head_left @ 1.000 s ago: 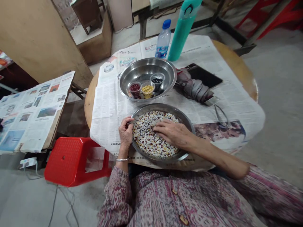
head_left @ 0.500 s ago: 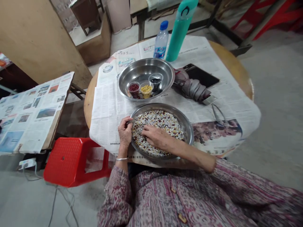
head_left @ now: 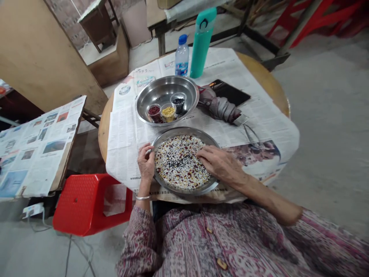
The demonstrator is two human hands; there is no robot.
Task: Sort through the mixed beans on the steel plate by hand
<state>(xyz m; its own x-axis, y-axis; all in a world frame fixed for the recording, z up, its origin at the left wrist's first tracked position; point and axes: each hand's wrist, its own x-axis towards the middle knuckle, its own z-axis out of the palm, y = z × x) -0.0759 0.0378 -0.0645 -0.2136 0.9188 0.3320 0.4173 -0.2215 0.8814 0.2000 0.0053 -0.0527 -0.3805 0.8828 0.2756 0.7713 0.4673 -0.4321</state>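
Observation:
A round metal tray at the table's near edge holds mixed grains and beans in white, black, yellow and dark red. My left hand is closed on the tray's left rim, thumb and fingers pinching it. Over the tray's right side, my right hand has its fingers drawn together, touching or just above the grains; what they hold, if anything, is hidden. Behind the tray stands a deeper metal basin with three clear cups, of red beans, yellow beans and black beans.
Newspaper covers the round table. A folded umbrella and a dark tablet-like device lie right of the basin. A water bottle and a teal flask stand behind. A red stool is at the left.
My right hand has slid from the left-middle of the grains to the tray's right side. A dark patch shows in the middle of the grains. My left hand stays on the rim; the view has shifted.

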